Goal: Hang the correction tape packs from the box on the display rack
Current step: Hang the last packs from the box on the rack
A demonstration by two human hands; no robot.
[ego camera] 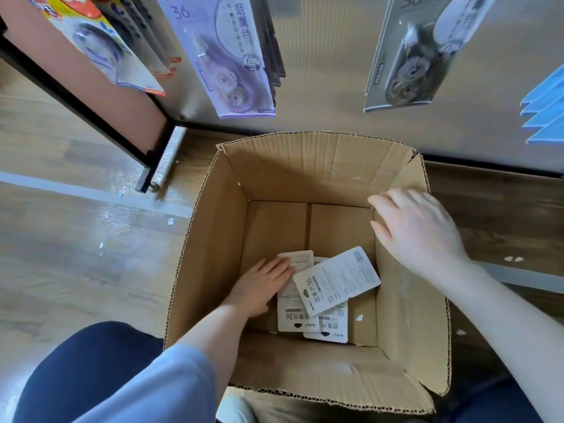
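Note:
An open cardboard box [305,166] stands on the floor below the display rack [320,56]. At its bottom lie a few white correction tape packs [337,280], face down and overlapping. My left hand [261,285] reaches down inside the box, with straight fingers touching the left edge of the packs. My right hand [418,230] rests on the box's right wall near the top, fingers spread. On the rack hang a lilac pack [227,56] and a grey pack [412,56].
More hanging packs fill the rack's left side [100,44], and blue cards [546,111] stick out at the right. A black rack frame leg [152,166] stands left of the box. The wooden floor [76,239] carries small paper scraps. My blue-clad knee [106,377] is at the lower left.

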